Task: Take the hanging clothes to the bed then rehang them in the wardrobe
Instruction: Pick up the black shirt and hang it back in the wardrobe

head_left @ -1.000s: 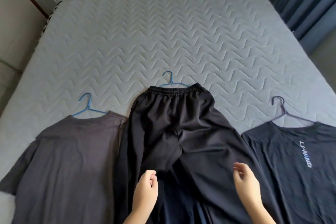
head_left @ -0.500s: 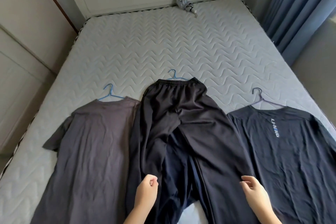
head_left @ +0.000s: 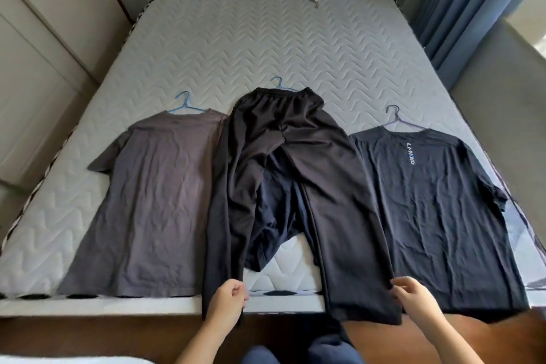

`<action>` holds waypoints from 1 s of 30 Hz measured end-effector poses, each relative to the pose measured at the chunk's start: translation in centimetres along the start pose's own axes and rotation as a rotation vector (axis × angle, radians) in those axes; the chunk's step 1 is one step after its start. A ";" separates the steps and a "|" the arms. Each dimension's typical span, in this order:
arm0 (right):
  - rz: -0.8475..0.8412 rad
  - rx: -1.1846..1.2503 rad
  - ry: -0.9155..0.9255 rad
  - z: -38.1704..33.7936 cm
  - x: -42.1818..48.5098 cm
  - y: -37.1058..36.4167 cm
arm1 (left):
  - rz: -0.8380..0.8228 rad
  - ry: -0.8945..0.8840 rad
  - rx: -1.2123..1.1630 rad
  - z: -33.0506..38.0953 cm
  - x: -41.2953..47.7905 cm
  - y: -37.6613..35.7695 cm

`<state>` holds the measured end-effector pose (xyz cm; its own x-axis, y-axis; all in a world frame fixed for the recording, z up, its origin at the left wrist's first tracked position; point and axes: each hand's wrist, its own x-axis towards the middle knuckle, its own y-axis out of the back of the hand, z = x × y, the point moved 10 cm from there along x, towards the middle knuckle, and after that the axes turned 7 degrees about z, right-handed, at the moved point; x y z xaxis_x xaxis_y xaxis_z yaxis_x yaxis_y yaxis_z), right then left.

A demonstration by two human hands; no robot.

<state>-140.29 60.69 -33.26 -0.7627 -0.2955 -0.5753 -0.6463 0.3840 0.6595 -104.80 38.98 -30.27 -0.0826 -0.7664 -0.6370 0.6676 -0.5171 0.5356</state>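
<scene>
Fingers (head_left: 237, 289) of the left hand (head_left: 226, 304) are curled and pinch the hem of one leg of the black trousers (head_left: 295, 156). Those of the right hand (head_left: 416, 297) are curled at the outer edge of the other leg, apparently pinching it too. Both grips sit at the foot edge of the bed (head_left: 147, 303), where the two hems hang just over the side. Holding each leg by its end looks like a way to draw the cloth straight and spread the legs apart, so the garment lies flat, not bunched.

The trousers lie in the middle of the quilted mattress (head_left: 266, 47), waistband away from the person, with the hook of a blue hanger (head_left: 279, 84) poking out above it. A dark blue cloth (head_left: 274, 216) shows between the legs; what it is I cannot tell.

Just beside the trousers on the left lies a grey-brown T-shirt (head_left: 153, 192) on its own blue hanger (head_left: 184, 102). On the right is a navy T-shirt (head_left: 437, 201) with pale lettering, on a dark hanger (head_left: 397, 118). All three hooks point toward the headboard, and leaving the hangers in should make rehanging quick.

By this layout the carrying to the bed seems done, with the return to the wardrobe ahead.
</scene>
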 end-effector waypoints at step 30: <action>0.214 0.617 -0.456 33.5 -16.2 12.8 | -0.448 -0.182 0.320 2.6 -22.2 -31.5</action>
<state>-135.35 99.67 -31.69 -0.6962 0.1755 -0.6960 -0.2542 0.8466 0.4677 -125.90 71.30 -31.50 -0.4506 -0.4852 -0.7494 0.2837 -0.8737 0.3951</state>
